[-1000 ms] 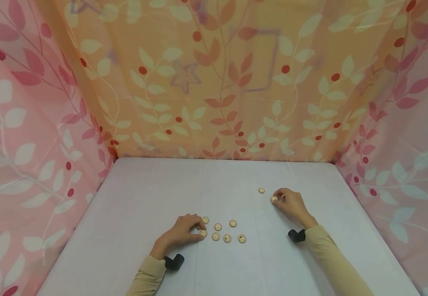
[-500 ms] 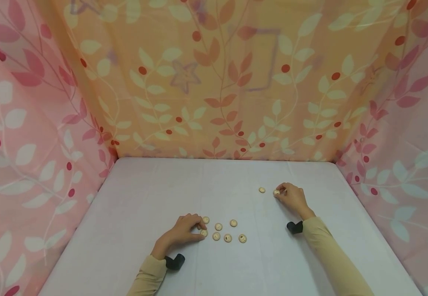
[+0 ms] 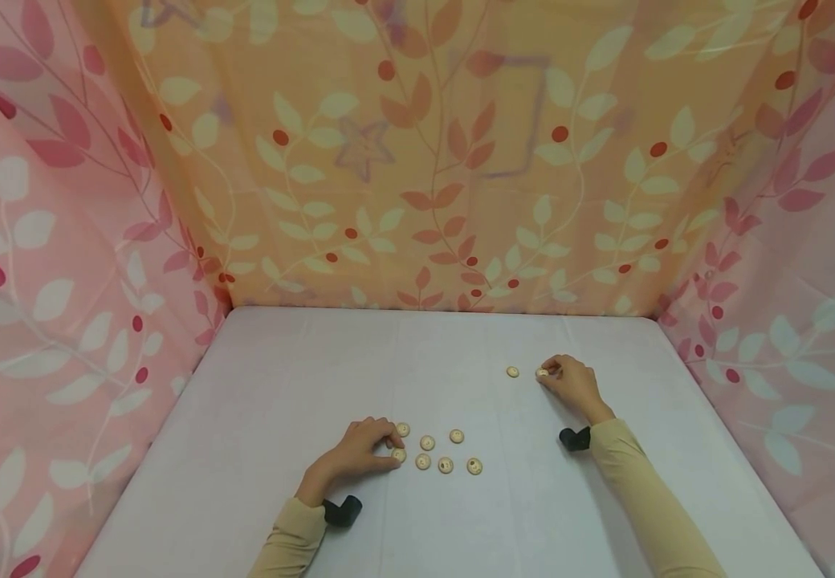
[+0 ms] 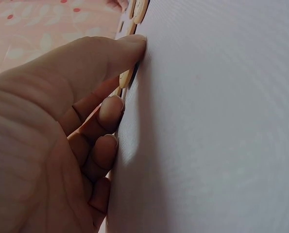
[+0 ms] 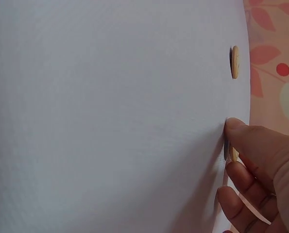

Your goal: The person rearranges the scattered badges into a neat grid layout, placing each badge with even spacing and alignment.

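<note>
In the head view, my right hand [image 3: 572, 387] pinches a small round wooden disc [image 3: 542, 373] at the table's far right. The right wrist view shows this disc [image 5: 234, 154] on edge between thumb and fingers, at or very near the tabletop. Just left of it lies another wooden disc [image 3: 513, 372], flat on the table. My left hand [image 3: 358, 448] holds a pale disc [image 3: 399, 455] between thumb and index finger, low against the table. Dark markings show on the discs but are too small to read.
Several more discs lie in two loose rows beside the left hand, among them one disc at the right end [image 3: 474, 466] and one behind [image 3: 457, 436]. A white cloth covers the table [image 3: 302, 361]. Patterned curtains [image 3: 417, 160] enclose its back and sides.
My right hand has moved a little farther back and right with its disc, now about level with the neighbouring disc. The left hand stays in the same place.
</note>
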Tool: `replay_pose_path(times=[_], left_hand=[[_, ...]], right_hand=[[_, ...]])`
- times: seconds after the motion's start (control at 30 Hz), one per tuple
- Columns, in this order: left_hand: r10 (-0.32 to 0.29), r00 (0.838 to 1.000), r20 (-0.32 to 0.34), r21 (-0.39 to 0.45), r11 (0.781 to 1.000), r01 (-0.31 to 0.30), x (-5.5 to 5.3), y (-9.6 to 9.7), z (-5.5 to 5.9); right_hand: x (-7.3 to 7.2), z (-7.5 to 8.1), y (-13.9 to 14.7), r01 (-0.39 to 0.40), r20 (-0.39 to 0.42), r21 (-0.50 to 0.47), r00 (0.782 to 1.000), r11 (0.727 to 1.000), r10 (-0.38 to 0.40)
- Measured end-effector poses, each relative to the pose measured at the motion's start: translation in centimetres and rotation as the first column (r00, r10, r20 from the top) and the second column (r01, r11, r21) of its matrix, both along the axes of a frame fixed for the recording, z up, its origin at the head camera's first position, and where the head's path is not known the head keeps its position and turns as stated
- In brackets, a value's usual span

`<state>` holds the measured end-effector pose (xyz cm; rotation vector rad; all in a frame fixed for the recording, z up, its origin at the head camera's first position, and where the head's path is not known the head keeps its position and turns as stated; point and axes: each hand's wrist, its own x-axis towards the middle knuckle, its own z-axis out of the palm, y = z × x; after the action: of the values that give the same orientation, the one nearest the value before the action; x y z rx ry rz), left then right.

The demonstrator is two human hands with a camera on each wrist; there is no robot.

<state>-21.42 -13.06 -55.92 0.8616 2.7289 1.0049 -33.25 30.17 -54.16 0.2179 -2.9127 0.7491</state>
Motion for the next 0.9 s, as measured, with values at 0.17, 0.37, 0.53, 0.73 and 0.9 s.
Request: replay_pose_path(times=[0.17,0.37,0.53,0.73,0.9], left_hand=[[0.004,1.0,0.001,0.0,1.0,-0.004,0.0,0.0,0.0],[0.009,1.0,-0.007,-0.009,1.0,-0.009,0.0,-0.1,0.0],[0.01,1.0,-0.002,0.0,1.0,-0.01,0.0,0.0,0.0],[0.019,1.0,-0.004,-0.014,1.0,-0.02,0.0,0.1,-0.1],[0.019,1.0,0.005,-0.011,1.0,-0.019,0.1,0.1,-0.1]], right_hand=[[-0.1,0.1,0.1,-0.008,0.018,-0.003,1.0,1.0,0.008],[-0.2,0.2,0.1,-0.006,0.039,-0.013,0.999,1.0,0.006],[-0.2,0.2,0.1,-0.015,0.029,-0.018,0.999,1.0,0.016],[0.3,0.2,0.1,-0.009,0.013,-0.011,1.0,1.0,0.01],[0.9,0.2,-0.1,-0.014,0.002,-0.021,1.0,1.0,0.014]])
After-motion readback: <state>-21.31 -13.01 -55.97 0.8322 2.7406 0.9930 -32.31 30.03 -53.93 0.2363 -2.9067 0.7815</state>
